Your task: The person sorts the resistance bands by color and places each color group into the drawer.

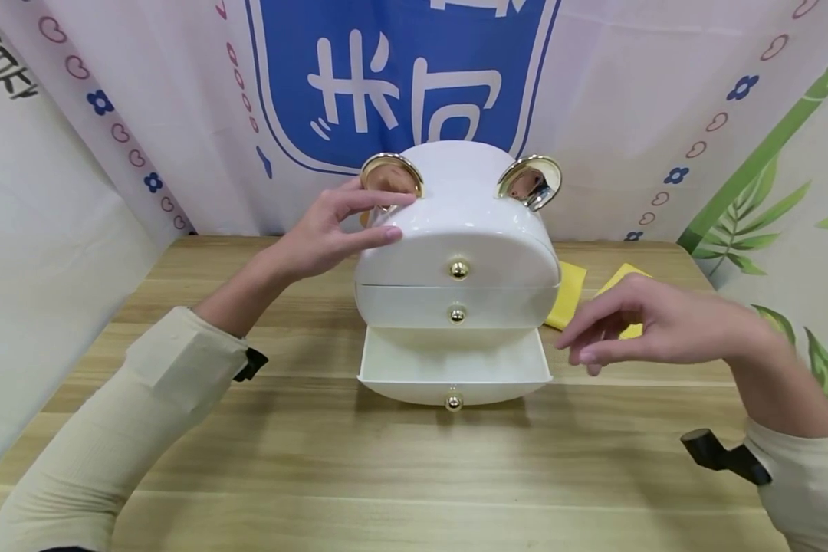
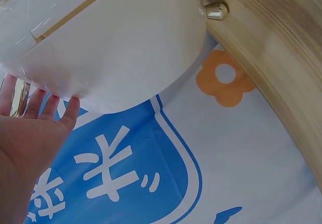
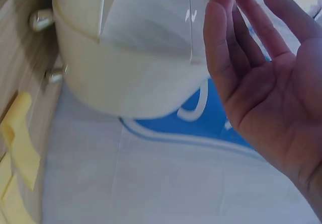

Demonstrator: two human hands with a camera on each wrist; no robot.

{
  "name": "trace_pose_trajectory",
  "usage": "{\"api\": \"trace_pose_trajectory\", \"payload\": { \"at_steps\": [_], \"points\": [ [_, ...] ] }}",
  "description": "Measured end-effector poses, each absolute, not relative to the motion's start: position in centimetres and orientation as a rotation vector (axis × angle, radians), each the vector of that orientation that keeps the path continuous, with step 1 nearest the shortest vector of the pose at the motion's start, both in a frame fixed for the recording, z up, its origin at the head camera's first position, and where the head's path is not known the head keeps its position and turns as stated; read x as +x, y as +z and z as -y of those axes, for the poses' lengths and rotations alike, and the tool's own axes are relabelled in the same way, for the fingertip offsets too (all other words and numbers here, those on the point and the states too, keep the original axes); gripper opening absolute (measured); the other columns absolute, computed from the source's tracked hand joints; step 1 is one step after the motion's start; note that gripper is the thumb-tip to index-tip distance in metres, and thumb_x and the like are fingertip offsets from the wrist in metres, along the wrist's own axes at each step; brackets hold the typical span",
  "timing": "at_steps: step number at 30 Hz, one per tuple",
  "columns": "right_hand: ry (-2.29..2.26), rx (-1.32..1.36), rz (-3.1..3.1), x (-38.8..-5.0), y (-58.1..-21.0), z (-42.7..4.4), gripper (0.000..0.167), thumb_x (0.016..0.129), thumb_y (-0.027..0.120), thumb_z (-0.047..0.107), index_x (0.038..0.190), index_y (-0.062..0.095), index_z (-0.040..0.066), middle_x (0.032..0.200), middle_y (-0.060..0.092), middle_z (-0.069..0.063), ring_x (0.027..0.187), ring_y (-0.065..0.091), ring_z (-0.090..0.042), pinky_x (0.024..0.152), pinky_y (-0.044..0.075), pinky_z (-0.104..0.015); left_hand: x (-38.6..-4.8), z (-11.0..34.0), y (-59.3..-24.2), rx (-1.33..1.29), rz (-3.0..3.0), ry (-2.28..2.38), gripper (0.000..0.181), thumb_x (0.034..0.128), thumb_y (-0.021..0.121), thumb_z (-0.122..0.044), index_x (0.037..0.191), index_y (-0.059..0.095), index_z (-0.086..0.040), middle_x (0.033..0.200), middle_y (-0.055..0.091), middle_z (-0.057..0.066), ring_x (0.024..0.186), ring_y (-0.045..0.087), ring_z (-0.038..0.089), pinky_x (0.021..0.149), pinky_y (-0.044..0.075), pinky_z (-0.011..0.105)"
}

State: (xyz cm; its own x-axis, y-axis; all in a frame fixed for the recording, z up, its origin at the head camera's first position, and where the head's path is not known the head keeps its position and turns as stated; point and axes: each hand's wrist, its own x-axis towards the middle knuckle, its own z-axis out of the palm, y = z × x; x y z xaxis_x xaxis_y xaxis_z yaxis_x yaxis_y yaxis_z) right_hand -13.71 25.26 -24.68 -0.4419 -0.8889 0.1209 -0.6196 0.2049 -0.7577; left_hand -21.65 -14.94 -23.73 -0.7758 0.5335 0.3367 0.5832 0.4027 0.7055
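Box is set on the table, its bottom drawer pulled out. Its upper side, by the left gold ear, is touched by the left hand, whose fingers are relaxed and clasped round nothing. Nothing is grasped by the right hand, loosely bent beside the drawer; yellow pieces are seen behind that hand.

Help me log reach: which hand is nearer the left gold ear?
Left. The left hand touches the white box beside that gold ear; the right hand hovers past the opposite side.
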Motion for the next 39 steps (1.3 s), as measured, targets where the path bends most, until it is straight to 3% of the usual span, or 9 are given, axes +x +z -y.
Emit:
{"api": "trace_pose_trajectory", "payload": {
  "at_steps": [6, 11, 16, 20, 23, 27, 39],
  "points": [
    [-1.099, -1.119, -2.353, -15.1, -25.9, -28.8, 0.026, 0.095, 0.067, -0.007, 0.115, 0.075, 0.008, 0.094, 0.075, -0.001, 0.076, 0.071, -0.015, 0.066, 0.061, -0.032, -21.5, 15.0, -23.7, -1.015, 2.588, -1.336, 0.045, 0.0928, 0.074, -0.018, 0.138, 0.068, -0.012, 0.140, 0.059, 0.012, 0.126, 0.046, 0.024, 0.102, 0.040, 0.051],
    [-0.884, -0.719, -2.794, -16.7, -27.4, -31.2, 0.018, 0.097, 0.072, 0.010, 0.114, 0.077, 0.009, 0.108, 0.077, -0.006, 0.089, 0.070, -0.007, 0.073, 0.057, -0.026, -21.5, 15.1, -23.7, -1.004, 2.596, -1.344, 0.046, 0.0928, 0.074, -0.017, 0.138, 0.068, -0.012, 0.141, 0.059, 0.012, 0.128, 0.045, 0.025, 0.104, 0.039, 0.054],
    [-0.762, -0.400, -2.897, -18.4, -29.7, -33.6, 0.037, 0.101, 0.069, 0.025, 0.127, 0.070, -0.002, 0.123, 0.071, -0.022, 0.108, 0.068, -0.030, 0.083, 0.054, -0.038, -21.6, 15.0, -23.7, -1.019, 2.595, -1.348, 0.046, 0.0931, 0.074, -0.018, 0.138, 0.068, -0.012, 0.140, 0.059, 0.012, 0.128, 0.044, 0.025, 0.103, 0.040, 0.054],
    [-0.759, -0.274, -2.904, -19.3, -31.2, -35.2, 0.048, 0.103, 0.065, 0.028, 0.133, 0.062, -0.008, 0.130, 0.064, -0.033, 0.116, 0.062, -0.049, 0.090, 0.054, -0.056, -21.6, 15.0, -23.6, -1.022, 2.596, -1.358, 0.045, 0.0936, 0.073, -0.016, 0.138, 0.068, -0.012, 0.142, 0.058, 0.012, 0.130, 0.043, 0.025, 0.105, 0.040, 0.055],
    [-0.741, -0.211, -2.910, -19.9, -32.0, -36.5, 0.053, 0.105, 0.062, 0.028, 0.138, 0.055, -0.012, 0.135, 0.056, -0.040, 0.121, 0.055, -0.056, 0.096, 0.046, -0.068, -21.6, 15.0, -23.5, -1.021, 2.595, -1.358, 0.045, 0.0937, 0.073, -0.016, 0.139, 0.068, -0.012, 0.142, 0.058, 0.012, 0.131, 0.043, 0.025, 0.106, 0.039, 0.055],
    [-0.695, -0.148, -2.902, -20.8, -33.0, -37.9, 0.053, 0.105, 0.060, 0.024, 0.140, 0.050, -0.013, 0.140, 0.046, -0.045, 0.127, 0.044, -0.062, 0.101, 0.039, -0.074, -21.6, 14.9, -23.5, -1.017, 2.601, -1.343, 0.046, 0.0936, 0.074, -0.017, 0.139, 0.068, -0.013, 0.141, 0.058, 0.012, 0.129, 0.043, 0.025, 0.104, 0.040, 0.055],
    [-0.642, -0.084, -2.920, -23.5, -35.3, -39.1, 0.047, 0.098, 0.063, 0.009, 0.136, 0.052, -0.016, 0.131, 0.053, -0.044, 0.116, 0.054, -0.060, 0.096, 0.047, -0.067, -21.6, 15.0, -23.5, -0.996, 2.616, -1.349, 0.046, 0.0933, 0.074, -0.017, 0.138, 0.068, -0.013, 0.140, 0.059, 0.011, 0.127, 0.044, 0.025, 0.103, 0.040, 0.054]
  ]
}}
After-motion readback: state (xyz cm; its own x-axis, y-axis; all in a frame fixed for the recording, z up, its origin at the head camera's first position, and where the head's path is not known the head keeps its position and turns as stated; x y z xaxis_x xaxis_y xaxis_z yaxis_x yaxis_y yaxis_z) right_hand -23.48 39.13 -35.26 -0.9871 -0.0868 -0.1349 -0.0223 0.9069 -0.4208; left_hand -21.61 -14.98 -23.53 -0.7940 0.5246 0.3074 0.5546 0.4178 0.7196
